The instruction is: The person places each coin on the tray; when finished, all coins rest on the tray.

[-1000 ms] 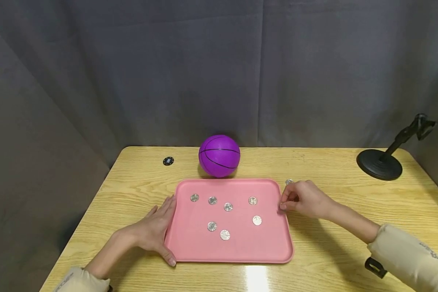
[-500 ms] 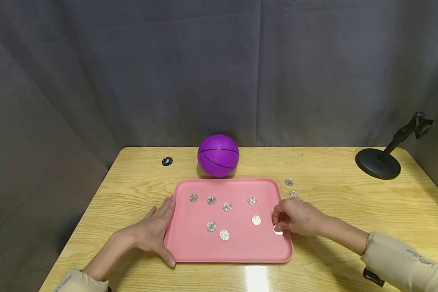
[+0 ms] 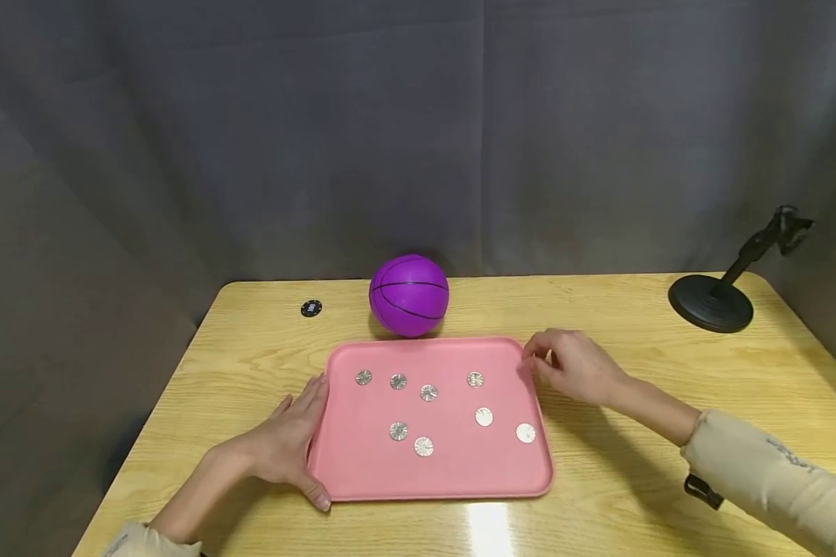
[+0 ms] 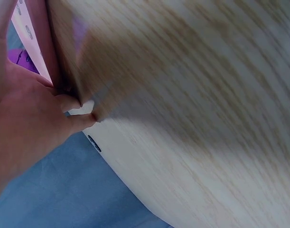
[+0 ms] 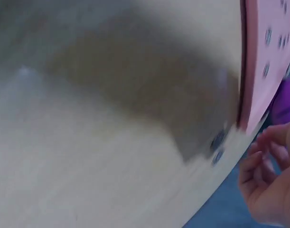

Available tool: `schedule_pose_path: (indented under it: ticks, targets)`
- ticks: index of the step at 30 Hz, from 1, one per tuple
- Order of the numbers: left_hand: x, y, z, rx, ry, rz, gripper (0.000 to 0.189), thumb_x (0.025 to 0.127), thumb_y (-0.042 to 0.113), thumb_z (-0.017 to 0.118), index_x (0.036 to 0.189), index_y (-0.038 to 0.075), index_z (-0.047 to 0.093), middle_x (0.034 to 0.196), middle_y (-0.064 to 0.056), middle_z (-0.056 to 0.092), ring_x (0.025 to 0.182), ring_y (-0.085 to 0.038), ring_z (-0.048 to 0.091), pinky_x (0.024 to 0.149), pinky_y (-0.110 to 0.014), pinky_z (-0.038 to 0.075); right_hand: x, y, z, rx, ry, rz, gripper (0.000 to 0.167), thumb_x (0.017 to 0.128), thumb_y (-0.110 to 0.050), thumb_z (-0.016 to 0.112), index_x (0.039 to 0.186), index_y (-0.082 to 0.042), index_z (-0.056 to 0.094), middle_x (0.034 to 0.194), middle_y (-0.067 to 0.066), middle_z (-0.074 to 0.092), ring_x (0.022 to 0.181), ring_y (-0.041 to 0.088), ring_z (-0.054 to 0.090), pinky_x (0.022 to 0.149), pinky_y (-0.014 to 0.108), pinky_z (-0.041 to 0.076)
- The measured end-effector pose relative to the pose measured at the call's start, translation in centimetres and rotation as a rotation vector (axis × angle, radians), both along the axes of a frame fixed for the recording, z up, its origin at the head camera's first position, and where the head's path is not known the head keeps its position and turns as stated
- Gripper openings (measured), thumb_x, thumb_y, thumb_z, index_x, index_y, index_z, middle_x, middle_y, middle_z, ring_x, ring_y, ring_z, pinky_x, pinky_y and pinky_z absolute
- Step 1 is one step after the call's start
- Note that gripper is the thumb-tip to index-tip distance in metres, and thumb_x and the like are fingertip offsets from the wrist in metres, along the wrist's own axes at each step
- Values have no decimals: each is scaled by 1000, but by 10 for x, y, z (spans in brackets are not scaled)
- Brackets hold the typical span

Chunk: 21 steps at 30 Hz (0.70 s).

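Several silver coins (image 3: 428, 393) lie spread across a pink tray (image 3: 460, 472). My left hand (image 3: 286, 441) rests along the tray's left side, fingers straight against the rim and thumb at its near left corner. Over the tray's far right corner hovers my right hand (image 3: 574, 367), its fingers loosely bent with a gap between thumb and forefinger; nothing shows between them. Two more coins (image 5: 218, 140) lie on the table just outside the tray in the right wrist view; the right hand hides them in the head view.
A purple ball (image 3: 409, 296) with black lines stands just behind the tray. A black chip (image 3: 311, 309) lies at the back left of the table (image 3: 251, 348). At the back right is a black stand (image 3: 710, 303). Dark curtains (image 3: 348, 139) hang behind.
My right hand set a coin down at the tray's right side, let go, and moved away toward the far right corner. The left hand stayed on the tray's edge.
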<state>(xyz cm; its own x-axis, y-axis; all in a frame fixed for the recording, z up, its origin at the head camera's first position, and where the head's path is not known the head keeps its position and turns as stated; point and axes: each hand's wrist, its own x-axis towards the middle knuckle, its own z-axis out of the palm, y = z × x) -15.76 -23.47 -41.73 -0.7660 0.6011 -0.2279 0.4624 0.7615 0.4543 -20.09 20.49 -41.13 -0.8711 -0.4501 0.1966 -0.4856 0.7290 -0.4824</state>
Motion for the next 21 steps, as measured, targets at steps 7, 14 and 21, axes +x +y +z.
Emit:
schedule_pose_path:
  ticks: [7, 14, 21]
  targets:
    - [3, -3, 1, -4, 17, 14, 160, 43, 71, 84, 149, -14, -1, 156, -34, 0, 145, -44, 3, 113, -65, 9, -36, 22, -2, 149, 7, -113, 24, 88, -14, 70, 107, -1, 65, 80, 2, 63, 71, 17, 54, 55, 32, 47]
    - [1, -2, 0, 11, -2, 10, 161, 43, 70, 85, 150, -12, -3, 157, -32, -2, 146, -42, 2, 114, -63, 7, -45, 29, -16, 164, -21, -120, 12, 83, -16, 76, 90, -10, 68, 74, -4, 65, 65, 10, 58, 55, 32, 48]
    - [0, -2, -2, 17, 10, 10, 161, 43, 71, 84, 150, -11, -3, 157, -31, -2, 146, -41, 2, 114, -63, 8, -50, 29, -6, 180, -123, -120, 19, 83, -16, 75, 90, -4, 63, 76, 1, 61, 67, 16, 54, 58, 32, 46]
